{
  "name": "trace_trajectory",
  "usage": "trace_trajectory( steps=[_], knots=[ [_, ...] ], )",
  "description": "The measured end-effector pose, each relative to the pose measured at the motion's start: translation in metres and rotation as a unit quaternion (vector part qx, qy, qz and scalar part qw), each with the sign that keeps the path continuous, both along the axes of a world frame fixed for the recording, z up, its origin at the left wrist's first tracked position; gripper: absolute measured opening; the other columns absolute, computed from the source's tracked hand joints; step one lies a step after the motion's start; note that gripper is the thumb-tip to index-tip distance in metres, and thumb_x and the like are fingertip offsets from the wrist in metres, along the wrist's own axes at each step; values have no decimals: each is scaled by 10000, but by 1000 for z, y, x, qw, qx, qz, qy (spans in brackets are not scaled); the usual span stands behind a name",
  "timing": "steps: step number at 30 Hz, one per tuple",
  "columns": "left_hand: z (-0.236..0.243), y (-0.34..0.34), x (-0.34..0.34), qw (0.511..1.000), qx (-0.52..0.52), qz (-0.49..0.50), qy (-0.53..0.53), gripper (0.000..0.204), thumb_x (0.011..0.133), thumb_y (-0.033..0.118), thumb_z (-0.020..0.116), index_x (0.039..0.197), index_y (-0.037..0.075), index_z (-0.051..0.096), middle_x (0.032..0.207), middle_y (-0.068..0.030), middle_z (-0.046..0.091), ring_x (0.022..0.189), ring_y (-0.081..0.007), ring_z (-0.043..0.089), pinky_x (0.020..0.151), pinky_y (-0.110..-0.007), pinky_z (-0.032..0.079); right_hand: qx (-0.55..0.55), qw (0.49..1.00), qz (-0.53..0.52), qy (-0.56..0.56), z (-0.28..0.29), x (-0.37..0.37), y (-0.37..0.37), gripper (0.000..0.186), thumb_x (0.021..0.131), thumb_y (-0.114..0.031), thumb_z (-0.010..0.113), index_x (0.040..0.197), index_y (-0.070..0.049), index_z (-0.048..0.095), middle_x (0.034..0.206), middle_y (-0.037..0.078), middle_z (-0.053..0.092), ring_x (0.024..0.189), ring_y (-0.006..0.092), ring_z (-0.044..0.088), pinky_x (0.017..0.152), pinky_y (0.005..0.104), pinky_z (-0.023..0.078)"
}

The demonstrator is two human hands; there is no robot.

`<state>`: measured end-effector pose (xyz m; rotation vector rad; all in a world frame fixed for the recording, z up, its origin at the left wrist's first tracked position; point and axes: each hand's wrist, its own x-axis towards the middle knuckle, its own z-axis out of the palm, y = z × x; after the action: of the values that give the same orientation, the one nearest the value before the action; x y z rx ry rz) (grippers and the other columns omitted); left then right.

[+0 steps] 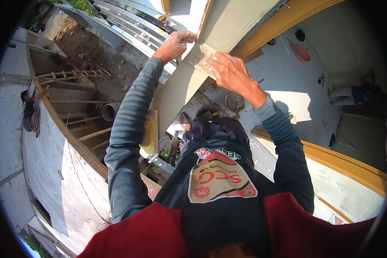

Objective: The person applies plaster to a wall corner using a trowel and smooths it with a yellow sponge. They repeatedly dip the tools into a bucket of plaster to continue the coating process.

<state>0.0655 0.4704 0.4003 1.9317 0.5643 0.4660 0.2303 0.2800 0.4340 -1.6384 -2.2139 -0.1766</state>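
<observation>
A pale, plaster-coated column (232,21) runs away from me at the top middle, with a smooth grey-beige band (170,92) continuing nearer. Along the column's left edge lies a thin brown strip (204,19). My left hand (174,45) is at the strip's lower end, thumb and fingers pinched together; what is between them is hidden. On the other side, my right hand (233,72) grips a flat, plaster-smeared plate (202,58), which lies against the column's face. Its fingers bend over the plate's right side.
An orange-yellow frame (284,26) borders a tiled room at right, holding an orange basin (301,52) and a person (357,93). A mortar bucket (235,101) stands below my hands. Lower left is a yellow block (149,129). Farther left are a wooden ladder (73,75) and another person (30,112).
</observation>
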Motion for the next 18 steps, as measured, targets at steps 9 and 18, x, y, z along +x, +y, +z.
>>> trace_trajectory(
  steps=[9,18],
  knots=[
    [1,-5,5,1000,9,7,25,442,840,-173,415,1233,-89,600,1157,-164,676,1122,-225,645,993,-328,489,-34,999,-27,0,16,7,-16,289,789,-74,657,1070,-29,710,962,134,600,900,299,646,727,425,552],
    [6,-13,4,999,-17,26,-11,354,870,-144,475,1192,-100,618,1125,-183,699,1082,-244,673,966,-330,506,-24,999,-24,11,6,6,-7,289,781,-82,682,1064,-37,714,982,129,600,906,300,645,732,433,551]
  ],
)
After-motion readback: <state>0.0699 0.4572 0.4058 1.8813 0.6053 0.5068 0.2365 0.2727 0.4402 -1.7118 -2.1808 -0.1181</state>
